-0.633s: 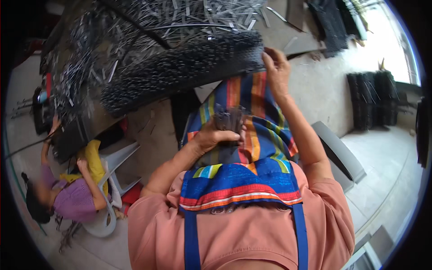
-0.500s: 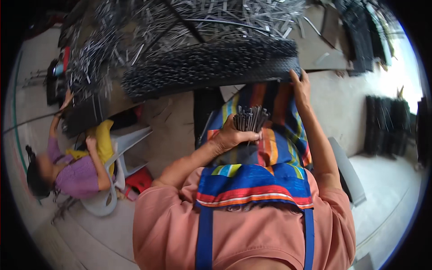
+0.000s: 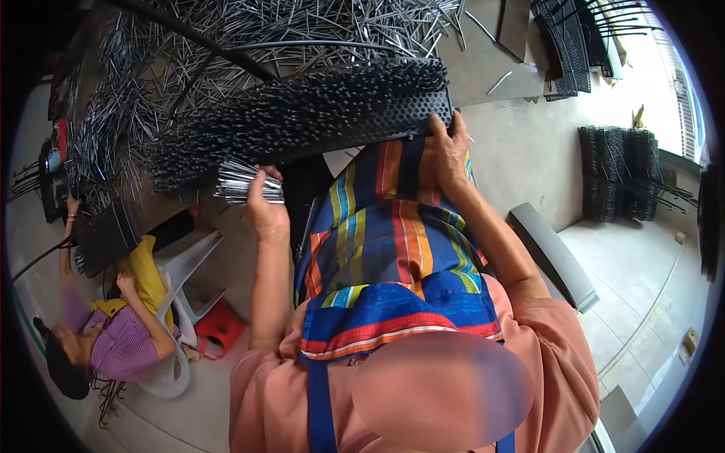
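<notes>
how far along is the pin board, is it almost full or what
Mostly done: the black perforated strip bristles with metal pins along nearly its whole length. In hand: the left hand grips a bundle of pins; the right hand steadies the strip's end. Left: that bundle, plus loose pins piled on the table.

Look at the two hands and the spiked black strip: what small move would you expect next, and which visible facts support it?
Probably the left hand carries its bundle of metal pins up to the black strip and slots some in. The bundle's tips already sit beside the strip's densely pinned lower edge, while the right hand steadies the strip's end over the striped apron.
</notes>
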Demonstrator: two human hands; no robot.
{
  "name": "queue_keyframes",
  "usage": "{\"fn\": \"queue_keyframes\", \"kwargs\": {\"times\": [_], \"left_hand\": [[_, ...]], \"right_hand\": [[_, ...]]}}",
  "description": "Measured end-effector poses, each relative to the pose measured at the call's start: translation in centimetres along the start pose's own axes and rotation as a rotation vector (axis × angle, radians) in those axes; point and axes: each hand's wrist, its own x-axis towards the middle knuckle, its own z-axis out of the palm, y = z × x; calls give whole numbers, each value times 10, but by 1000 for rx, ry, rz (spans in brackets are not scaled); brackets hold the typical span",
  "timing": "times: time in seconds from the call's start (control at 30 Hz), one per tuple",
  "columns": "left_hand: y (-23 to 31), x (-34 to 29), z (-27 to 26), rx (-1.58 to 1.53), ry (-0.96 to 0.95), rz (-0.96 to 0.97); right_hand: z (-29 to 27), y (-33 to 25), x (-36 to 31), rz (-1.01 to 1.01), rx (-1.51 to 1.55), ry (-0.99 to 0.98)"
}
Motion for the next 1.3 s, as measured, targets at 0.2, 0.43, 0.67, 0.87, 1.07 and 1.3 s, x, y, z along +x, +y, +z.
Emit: {"fn": "queue_keyframes", "kwargs": {"times": [0.2, 0.43, 0.67, 0.87, 1.07, 1.3], "left_hand": [[4, -75, 45, -41, -278, -335], [-38, -114, 138, 305, -470, -468], [-56, -109, 156, 394, -579, -494], [-66, -114, 151, 415, -488, -428], [-65, -109, 139, 267, -396, -555], [-48, -112, 130, 192, -433, -718]], "right_hand": [[-26, -37, -3, -4, -360, -88], [-55, -102, -27, 337, 190, -777], [-62, -79, -13, 526, 284, -674], [-57, -83, -13, 413, 95, -681], [-61, -81, -4, 379, 117, -667], [-28, -100, 19, -194, 268, -238]]}}
